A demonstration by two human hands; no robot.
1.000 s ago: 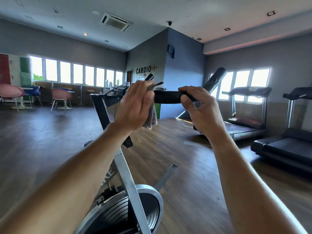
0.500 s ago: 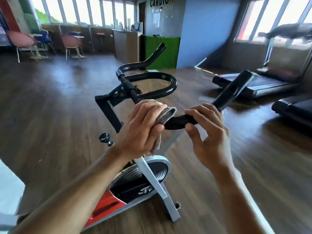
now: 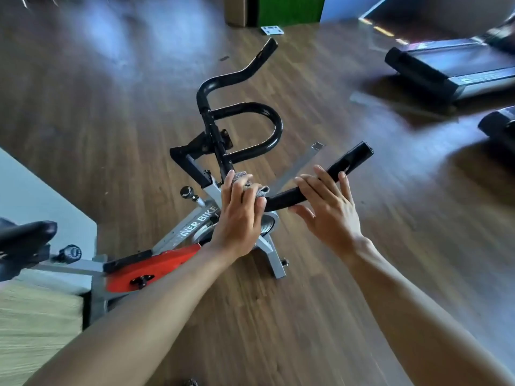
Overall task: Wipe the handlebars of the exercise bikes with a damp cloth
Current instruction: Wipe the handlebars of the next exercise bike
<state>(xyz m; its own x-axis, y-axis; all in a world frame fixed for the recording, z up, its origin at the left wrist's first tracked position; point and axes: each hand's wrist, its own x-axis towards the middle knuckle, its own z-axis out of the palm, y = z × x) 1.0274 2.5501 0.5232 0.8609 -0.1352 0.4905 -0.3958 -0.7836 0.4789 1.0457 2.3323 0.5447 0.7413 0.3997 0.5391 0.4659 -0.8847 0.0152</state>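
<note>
A grey and red exercise bike (image 3: 192, 227) stands below me with black handlebars (image 3: 245, 129) curving up and away. My left hand (image 3: 239, 218) is closed around a grey cloth (image 3: 252, 186), pressing it on the near right handlebar arm (image 3: 287, 197) close to the stem. My right hand (image 3: 326, 210) lies over the same arm further out, fingers spread and loosened, thumb under the bar. The bar's black end (image 3: 359, 154) sticks out past my right fingers.
The bike's black saddle (image 3: 25, 240) is at the left edge, with a pale mat (image 3: 36, 196) beside it. Two treadmills (image 3: 451, 68) lie at the upper right. A green panel (image 3: 289, 9) and a brown box stand at the far wall. The floor is dark wood.
My view has tilted steeply down from the room to the bike and floor. My right hand has loosened from a firm grip to spread fingers. The left hand stays on the cloth at the bar.
</note>
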